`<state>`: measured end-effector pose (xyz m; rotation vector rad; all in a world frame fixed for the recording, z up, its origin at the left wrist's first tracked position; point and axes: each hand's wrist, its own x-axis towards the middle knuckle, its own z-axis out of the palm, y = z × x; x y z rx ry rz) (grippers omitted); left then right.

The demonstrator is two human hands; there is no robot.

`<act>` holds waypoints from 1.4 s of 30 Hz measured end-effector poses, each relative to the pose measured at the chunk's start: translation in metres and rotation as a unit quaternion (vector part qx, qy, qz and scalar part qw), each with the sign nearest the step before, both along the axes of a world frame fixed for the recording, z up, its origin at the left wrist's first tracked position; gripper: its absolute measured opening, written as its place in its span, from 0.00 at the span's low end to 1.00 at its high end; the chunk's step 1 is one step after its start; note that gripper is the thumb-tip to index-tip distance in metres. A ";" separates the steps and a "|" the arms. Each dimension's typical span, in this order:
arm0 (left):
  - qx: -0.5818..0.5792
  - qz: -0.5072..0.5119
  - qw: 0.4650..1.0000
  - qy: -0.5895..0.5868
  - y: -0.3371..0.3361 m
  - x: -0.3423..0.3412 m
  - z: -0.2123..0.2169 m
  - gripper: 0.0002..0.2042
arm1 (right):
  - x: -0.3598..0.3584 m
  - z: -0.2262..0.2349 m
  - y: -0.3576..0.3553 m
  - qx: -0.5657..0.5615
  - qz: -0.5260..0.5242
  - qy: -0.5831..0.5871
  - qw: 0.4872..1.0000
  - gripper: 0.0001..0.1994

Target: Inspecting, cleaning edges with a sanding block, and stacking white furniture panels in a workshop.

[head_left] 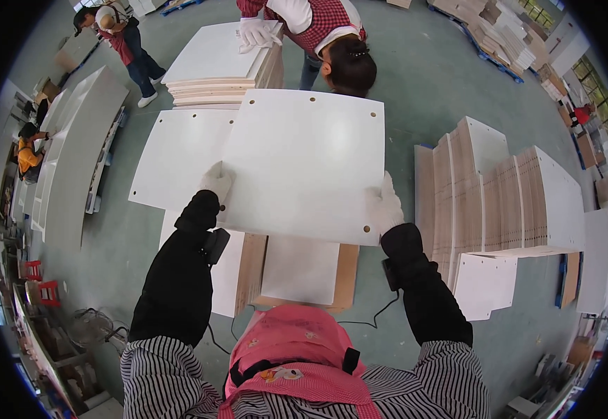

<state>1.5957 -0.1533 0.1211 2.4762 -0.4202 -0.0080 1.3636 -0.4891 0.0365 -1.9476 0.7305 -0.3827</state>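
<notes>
I hold a large white rectangular panel (304, 160) with small holes near its edges, lifted flat in front of me. My left hand (216, 181), in a white glove, grips its left edge. My right hand (384, 206), also gloved, grips its right edge near the front corner. Under it lie more white panels (178, 157) and a low stack with brown edges (300, 276). Across the panel a person in a red checked shirt (332, 35) bends over, one gloved hand (255, 31) resting on a taller stack of white panels (213, 63).
Upright rows of white and brown boards (500, 195) stand at my right. Long curved white panels (73, 153) lie at the left. Another person (119, 38) crouches at the far left back. Pallets of boards (493, 28) fill the back right. The floor is grey-green.
</notes>
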 end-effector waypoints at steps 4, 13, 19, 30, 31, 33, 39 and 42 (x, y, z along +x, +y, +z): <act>0.044 0.060 0.997 0.008 -0.010 -0.008 0.003 0.27 | 0.004 0.000 -0.007 0.024 0.018 0.018 0.999 0.33; -0.081 -0.088 0.989 0.092 0.021 -0.002 -0.004 0.25 | 0.008 -0.003 -0.016 -0.024 0.046 -0.012 0.999 0.30; -0.129 -0.127 0.971 0.156 0.032 0.007 -0.007 0.26 | 0.017 -0.026 -0.016 0.060 0.063 -0.090 0.992 0.26; -0.479 0.027 0.839 0.256 0.275 -0.016 -0.080 0.20 | -0.051 -0.014 0.076 -0.275 -0.306 -0.237 0.880 0.20; -0.564 -0.079 0.724 0.389 0.321 -0.013 -0.093 0.15 | -0.057 -0.009 0.108 -0.293 -0.263 -0.292 0.872 0.18; -0.585 0.010 0.692 0.423 0.401 -0.031 -0.131 0.13 | -0.067 -0.011 0.175 -0.341 -0.085 -0.313 0.882 0.15; 0.045 0.439 0.897 0.020 0.485 -0.076 -0.205 0.20 | 0.017 -0.107 0.329 -0.137 0.324 0.152 0.924 0.17; 0.125 0.324 0.938 0.020 0.488 -0.052 -0.218 0.29 | 0.079 -0.172 0.368 -0.149 0.310 0.146 0.928 0.27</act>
